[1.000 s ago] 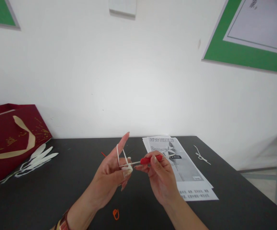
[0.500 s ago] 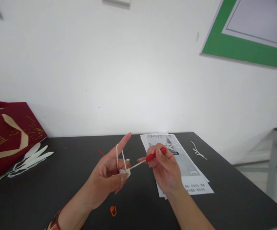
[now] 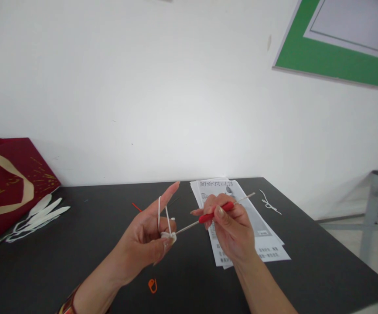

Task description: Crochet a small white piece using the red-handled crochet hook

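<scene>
My left hand (image 3: 148,237) is raised over the black table (image 3: 77,261), index finger stretched up with white yarn (image 3: 161,213) looped round it. Thumb and middle finger pinch a small white crochet piece (image 3: 169,236). My right hand (image 3: 229,226) grips a crochet hook (image 3: 213,215) by its red handle. The hook's metal tip reaches into the white piece, and its tail end points up to the right.
Printed instruction sheets (image 3: 241,226) lie under my right hand. An orange stitch marker (image 3: 152,285) sits near the front edge. White petal-shaped pieces (image 3: 35,216) and a dark red gift bag (image 3: 5,183) are at the left. A white yarn scrap (image 3: 269,204) lies far right.
My right hand has drawn back to the right and tilted the hook, so more of its metal shaft shows. The left hand holds its pose; the view shifted slightly.
</scene>
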A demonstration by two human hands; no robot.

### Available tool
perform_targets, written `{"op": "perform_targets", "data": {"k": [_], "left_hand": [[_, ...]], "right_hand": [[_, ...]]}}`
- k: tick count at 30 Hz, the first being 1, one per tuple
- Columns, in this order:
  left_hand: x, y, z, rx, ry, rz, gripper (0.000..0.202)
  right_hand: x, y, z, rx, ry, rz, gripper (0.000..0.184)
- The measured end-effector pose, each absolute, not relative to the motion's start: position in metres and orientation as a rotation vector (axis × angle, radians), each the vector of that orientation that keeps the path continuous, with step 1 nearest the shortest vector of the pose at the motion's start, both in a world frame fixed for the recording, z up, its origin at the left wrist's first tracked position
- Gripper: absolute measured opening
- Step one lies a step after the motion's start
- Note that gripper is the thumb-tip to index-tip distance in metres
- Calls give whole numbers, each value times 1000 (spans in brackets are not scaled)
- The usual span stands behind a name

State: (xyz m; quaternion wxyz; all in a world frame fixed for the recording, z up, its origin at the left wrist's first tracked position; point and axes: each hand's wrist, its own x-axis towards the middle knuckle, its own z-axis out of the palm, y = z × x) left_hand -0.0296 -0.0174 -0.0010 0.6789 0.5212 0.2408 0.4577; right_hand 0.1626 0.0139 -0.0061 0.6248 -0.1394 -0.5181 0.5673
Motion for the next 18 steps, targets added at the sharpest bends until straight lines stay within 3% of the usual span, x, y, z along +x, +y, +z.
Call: {"op": "perform_targets", "data": {"k": [18], "left_hand": [[-21, -18, -1, 1070, 511, 1307, 91]], "right_hand": [[139, 7, -11, -471, -867, 1323, 12]]}}
